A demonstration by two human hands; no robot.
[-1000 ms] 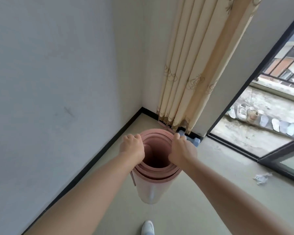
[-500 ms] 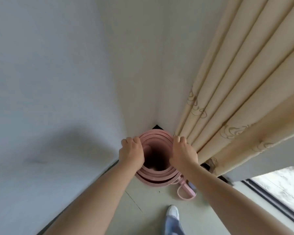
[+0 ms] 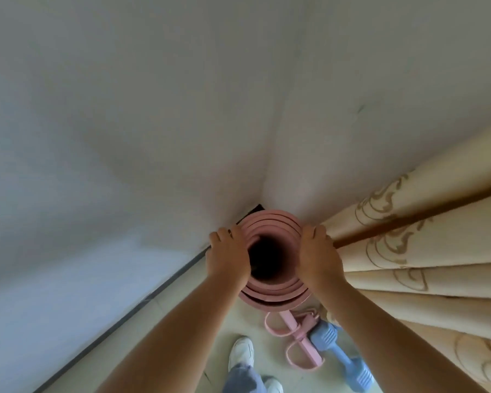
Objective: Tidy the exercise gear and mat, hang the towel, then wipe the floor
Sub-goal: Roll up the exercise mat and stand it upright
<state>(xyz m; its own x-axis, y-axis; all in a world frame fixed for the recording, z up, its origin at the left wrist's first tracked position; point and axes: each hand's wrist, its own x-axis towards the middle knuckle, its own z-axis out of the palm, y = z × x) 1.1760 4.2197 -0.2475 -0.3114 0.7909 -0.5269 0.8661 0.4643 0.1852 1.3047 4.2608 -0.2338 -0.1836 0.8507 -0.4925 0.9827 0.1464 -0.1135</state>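
Note:
A rolled pink exercise mat (image 3: pixel 272 296) stands upright in the room's corner, seen from above with its dark hollow centre showing. My left hand (image 3: pixel 228 256) grips the roll's left rim, fingers curled over the outer layers. On the right rim, my right hand (image 3: pixel 318 258) holds the mat the same way. On the floor just in front lie a pink pull exerciser (image 3: pixel 294 338) with looped handles and a blue dumbbell (image 3: pixel 342 357).
White walls (image 3: pixel 153 123) meet at the corner behind the mat, with a dark skirting line (image 3: pixel 153 293) along the left. A beige patterned curtain (image 3: pixel 425 251) hangs close on the right, touching my right hand. My white shoe (image 3: pixel 241 354) stands on the pale floor.
I have stepped closer to the corner with the mat. The roll now stands against the walls beside the curtain, and the exerciser and dumbbell have come into view. Both hands keep their grip.

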